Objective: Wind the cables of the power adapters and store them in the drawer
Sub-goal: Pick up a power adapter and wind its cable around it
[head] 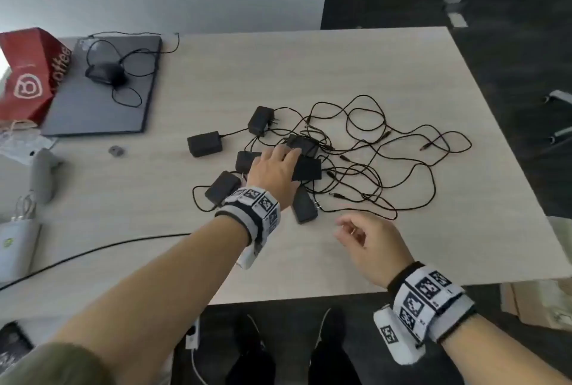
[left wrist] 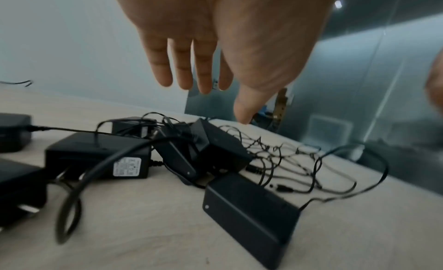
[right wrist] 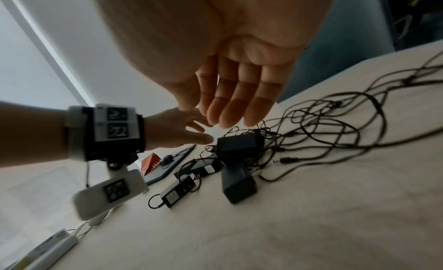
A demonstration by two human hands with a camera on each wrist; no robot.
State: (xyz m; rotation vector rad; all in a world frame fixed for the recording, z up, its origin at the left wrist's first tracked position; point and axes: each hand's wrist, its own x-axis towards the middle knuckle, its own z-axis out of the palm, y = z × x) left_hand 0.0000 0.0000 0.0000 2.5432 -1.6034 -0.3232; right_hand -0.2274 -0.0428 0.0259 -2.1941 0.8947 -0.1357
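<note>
Several black power adapters lie in a loose cluster mid-table, among them one at the left (head: 204, 143), one at the back (head: 261, 120) and one nearest me (head: 304, 206). Their thin black cables (head: 387, 152) sprawl in a tangle to the right. My left hand (head: 278, 164) reaches over the cluster with straight fingers above a tilted adapter (left wrist: 220, 147). In the left wrist view the left hand (left wrist: 233, 101) hovers with a gap below it and holds nothing. My right hand (head: 362, 236) hangs loosely curled near the front edge; the right hand (right wrist: 230, 111) is empty. No drawer is in view.
A closed grey laptop (head: 105, 90) with a dark corded item (head: 106, 73) on it lies at the back left, beside a red paper bag (head: 28, 75). A grey object (head: 43, 174), a white device (head: 15, 248) and a thick black cable (head: 93, 251) sit at the left.
</note>
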